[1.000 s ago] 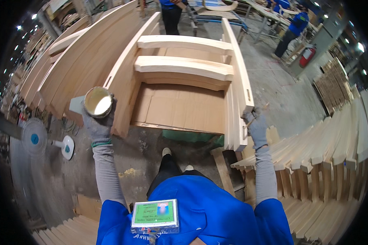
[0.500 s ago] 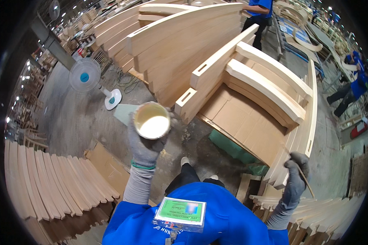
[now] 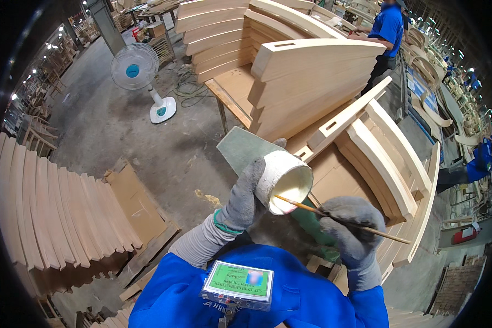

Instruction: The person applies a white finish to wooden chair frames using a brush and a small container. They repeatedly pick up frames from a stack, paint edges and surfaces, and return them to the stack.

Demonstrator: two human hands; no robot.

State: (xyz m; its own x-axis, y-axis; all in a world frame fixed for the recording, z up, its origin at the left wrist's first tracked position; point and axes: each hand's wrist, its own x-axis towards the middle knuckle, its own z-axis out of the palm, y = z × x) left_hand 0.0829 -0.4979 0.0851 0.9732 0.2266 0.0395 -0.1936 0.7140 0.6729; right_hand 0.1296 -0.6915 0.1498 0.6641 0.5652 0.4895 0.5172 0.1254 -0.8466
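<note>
My left hand (image 3: 241, 199), in a grey glove, is wrapped round a white cup (image 3: 272, 174) tilted so that its mouth turns to the right. Pale creamy liquid shows inside the cup. Between the gloved fingers of my right hand (image 3: 355, 221) is a thin wooden stick (image 3: 392, 236), whose far tip reaches into the cup's mouth. Just beyond the cup lies a grey-green flat panel (image 3: 243, 148); what supports it is hidden. To the right of the cup stand stacked wooden frames (image 3: 385, 145) with curved rails and slotted ends.
Tall curved boards (image 3: 317, 82) stand ahead on a bench. A white fan (image 3: 134, 68) is at the far left, with cables (image 3: 191, 90) on the floor. Rows of pale slats (image 3: 65, 202) fill the left side. A person in blue (image 3: 388, 30) stands at the far right.
My right hand has come in from the far right, bringing the stick into the cup. The cup has moved right and tipped over toward the stick. My view has shifted.
</note>
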